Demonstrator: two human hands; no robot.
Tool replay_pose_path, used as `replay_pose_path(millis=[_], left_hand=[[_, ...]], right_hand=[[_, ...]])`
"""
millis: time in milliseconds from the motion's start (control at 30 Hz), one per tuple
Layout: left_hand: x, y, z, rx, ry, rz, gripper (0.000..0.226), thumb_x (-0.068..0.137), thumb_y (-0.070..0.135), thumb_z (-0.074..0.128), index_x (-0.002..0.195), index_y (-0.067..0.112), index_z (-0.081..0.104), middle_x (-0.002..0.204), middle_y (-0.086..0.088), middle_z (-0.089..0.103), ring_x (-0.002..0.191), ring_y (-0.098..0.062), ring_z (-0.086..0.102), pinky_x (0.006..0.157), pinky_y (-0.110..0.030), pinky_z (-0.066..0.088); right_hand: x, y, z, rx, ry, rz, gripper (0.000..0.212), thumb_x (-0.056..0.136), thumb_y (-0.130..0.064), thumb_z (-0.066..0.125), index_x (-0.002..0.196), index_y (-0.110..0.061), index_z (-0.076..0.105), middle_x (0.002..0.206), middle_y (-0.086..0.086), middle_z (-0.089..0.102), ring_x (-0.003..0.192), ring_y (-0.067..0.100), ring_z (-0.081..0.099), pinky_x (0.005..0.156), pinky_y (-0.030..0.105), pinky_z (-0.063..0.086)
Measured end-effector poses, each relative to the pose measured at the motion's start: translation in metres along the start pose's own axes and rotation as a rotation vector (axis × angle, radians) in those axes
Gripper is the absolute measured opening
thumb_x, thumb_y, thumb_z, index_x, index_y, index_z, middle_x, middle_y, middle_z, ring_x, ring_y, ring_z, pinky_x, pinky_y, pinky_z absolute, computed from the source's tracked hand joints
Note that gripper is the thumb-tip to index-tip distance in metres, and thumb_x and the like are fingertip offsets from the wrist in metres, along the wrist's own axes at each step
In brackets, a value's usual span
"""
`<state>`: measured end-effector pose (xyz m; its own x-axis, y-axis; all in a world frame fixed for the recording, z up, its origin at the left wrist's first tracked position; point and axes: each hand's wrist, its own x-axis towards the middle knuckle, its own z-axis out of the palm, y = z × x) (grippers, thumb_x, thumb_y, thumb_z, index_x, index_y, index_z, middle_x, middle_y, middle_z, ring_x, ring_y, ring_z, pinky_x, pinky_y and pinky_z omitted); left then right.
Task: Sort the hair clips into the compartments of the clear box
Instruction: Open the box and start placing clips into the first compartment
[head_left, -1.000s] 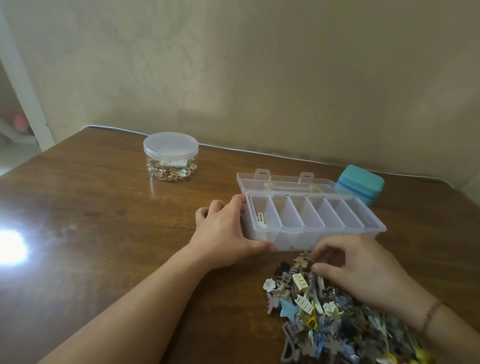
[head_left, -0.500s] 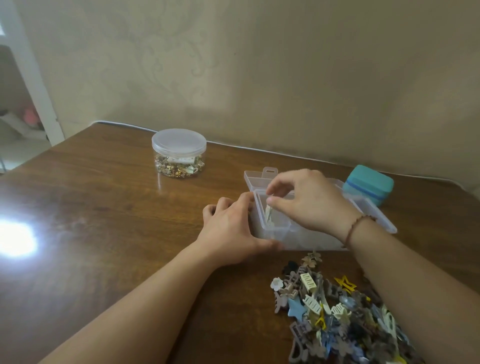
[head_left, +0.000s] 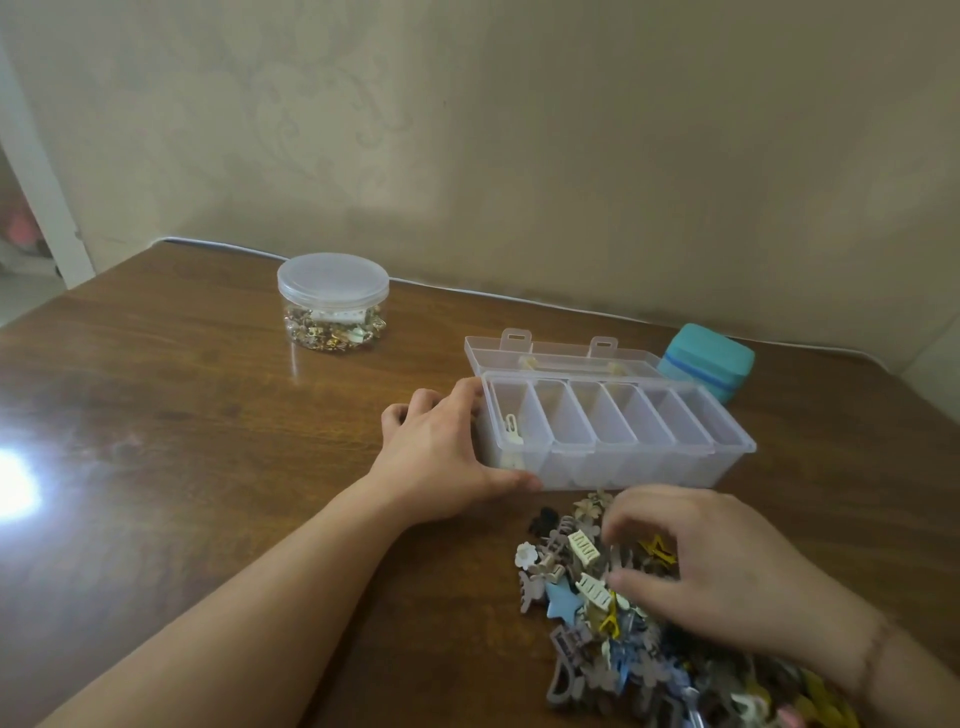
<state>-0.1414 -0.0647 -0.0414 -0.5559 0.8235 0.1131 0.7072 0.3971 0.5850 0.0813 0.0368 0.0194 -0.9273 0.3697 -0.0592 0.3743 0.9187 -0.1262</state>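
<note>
The clear box (head_left: 613, 436) is being steadied by the left hand (head_left: 441, 457), fingers gripping its corner; one clip should be pinched singly from the pile (head_left: 597, 587) by the right hand (head_left: 711, 566), whose curled fingers' hold cannot be told.

**Around the Work Area**

A brown wooden table (head_left: 208, 415) with a glossy top carries a bright patch of glare near its left edge. Toward the far left stands a round clear jar (head_left: 332, 304) with a translucent lid, holding small gold-toned trinkets. At the far right sits a teal case (head_left: 709, 358) with a blue band around it. A white cable (head_left: 519, 299) runs along the table's back edge, below a beige patterned wall (head_left: 519, 130).
</note>
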Motion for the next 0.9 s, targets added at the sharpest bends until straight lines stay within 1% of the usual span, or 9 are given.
replay_pose_path(millis=[167, 267, 367, 433, 533, 633, 700, 800, 900], left_hand=[[-0.001, 0.0, 0.0, -0.007, -0.005, -0.003, 0.105, 0.055, 0.084, 0.063, 0.141, 0.042, 0.022, 0.144, 0.01, 0.042, 0.137, -0.016, 0.025, 0.115, -0.049, 0.012], [-0.001, -0.001, 0.0, -0.009, 0.0, 0.006, 0.105, 0.053, 0.086, 0.062, 0.14, 0.042, 0.023, 0.142, 0.012, 0.044, 0.136, -0.015, 0.026, 0.114, -0.049, 0.012], [-0.001, -0.001, 0.0, -0.004, 0.001, 0.007, 0.105, 0.055, 0.085, 0.063, 0.141, 0.042, 0.022, 0.144, 0.012, 0.043, 0.136, -0.015, 0.025, 0.115, -0.049, 0.011], [-0.001, 0.0, 0.0, -0.001, -0.003, 0.002, 0.105, 0.056, 0.083, 0.064, 0.142, 0.041, 0.021, 0.145, 0.011, 0.041, 0.137, -0.015, 0.024, 0.116, -0.049, 0.011], [-0.002, 0.001, 0.0, -0.001, -0.006, 0.003, 0.104, 0.056, 0.083, 0.064, 0.142, 0.041, 0.022, 0.144, 0.011, 0.042, 0.136, -0.014, 0.026, 0.115, -0.048, 0.011], [-0.001, 0.001, -0.001, -0.007, -0.01, 0.003, 0.103, 0.057, 0.083, 0.064, 0.141, 0.041, 0.022, 0.145, 0.012, 0.041, 0.136, -0.014, 0.026, 0.115, -0.047, 0.011], [0.0, 0.0, -0.001, -0.005, -0.013, 0.006, 0.103, 0.057, 0.083, 0.064, 0.141, 0.041, 0.022, 0.145, 0.011, 0.041, 0.136, -0.014, 0.026, 0.114, -0.047, 0.011], [0.0, -0.002, 0.0, 0.003, -0.001, 0.015, 0.104, 0.056, 0.084, 0.063, 0.141, 0.041, 0.022, 0.143, 0.011, 0.043, 0.133, -0.014, 0.027, 0.111, -0.045, 0.013], [0.0, -0.003, 0.001, 0.014, 0.006, 0.021, 0.103, 0.057, 0.084, 0.062, 0.141, 0.04, 0.023, 0.141, 0.011, 0.044, 0.132, -0.014, 0.028, 0.109, -0.044, 0.015]], right_hand=[[0.005, -0.004, 0.003, 0.042, -0.005, 0.009, 0.028, 0.075, -0.061, 0.065, 0.098, -0.047, 0.055, 0.1, -0.035, 0.058, 0.099, -0.008, 0.055, 0.088, 0.024, 0.048], [0.008, 0.001, 0.002, 0.127, -0.021, 0.018, 0.02, 0.076, -0.05, 0.072, 0.09, -0.045, 0.058, 0.093, -0.033, 0.062, 0.091, -0.01, 0.056, 0.079, 0.02, 0.048], [0.008, 0.005, 0.002, 0.21, -0.048, -0.002, 0.018, 0.076, -0.039, 0.077, 0.083, -0.042, 0.061, 0.092, -0.033, 0.062, 0.082, -0.01, 0.057, 0.065, 0.014, 0.04], [0.007, 0.01, -0.001, 0.26, -0.076, -0.005, 0.018, 0.076, -0.034, 0.078, 0.084, -0.04, 0.064, 0.089, -0.026, 0.065, 0.074, -0.005, 0.058, 0.061, 0.015, 0.04], [0.003, 0.018, -0.015, 0.267, -0.09, -0.012, 0.018, 0.077, -0.033, 0.078, 0.087, -0.042, 0.066, 0.086, -0.023, 0.066, 0.07, 0.0, 0.058, 0.059, 0.015, 0.043], [0.009, 0.014, -0.039, 0.4, 0.004, -0.028, 0.018, 0.076, -0.026, 0.078, 0.082, -0.038, 0.067, 0.073, -0.017, 0.066, 0.058, 0.003, 0.057, 0.051, 0.012, 0.042], [0.025, 0.004, -0.048, 0.472, 0.129, -0.035, 0.015, 0.076, -0.022, 0.078, 0.077, -0.031, 0.066, 0.072, -0.016, 0.066, 0.054, 0.003, 0.054, 0.048, 0.013, 0.042], [0.059, -0.015, -0.045, 0.455, 0.302, -0.031, 0.016, 0.076, -0.021, 0.078, 0.077, -0.029, 0.064, 0.077, -0.008, 0.066, 0.059, -0.002, 0.054, 0.053, 0.015, 0.044], [0.084, -0.028, -0.028, 0.34, 0.321, 0.005, 0.013, 0.078, -0.03, 0.076, 0.076, -0.03, 0.063, 0.077, -0.012, 0.064, 0.063, -0.003, 0.054, 0.06, 0.017, 0.041]])
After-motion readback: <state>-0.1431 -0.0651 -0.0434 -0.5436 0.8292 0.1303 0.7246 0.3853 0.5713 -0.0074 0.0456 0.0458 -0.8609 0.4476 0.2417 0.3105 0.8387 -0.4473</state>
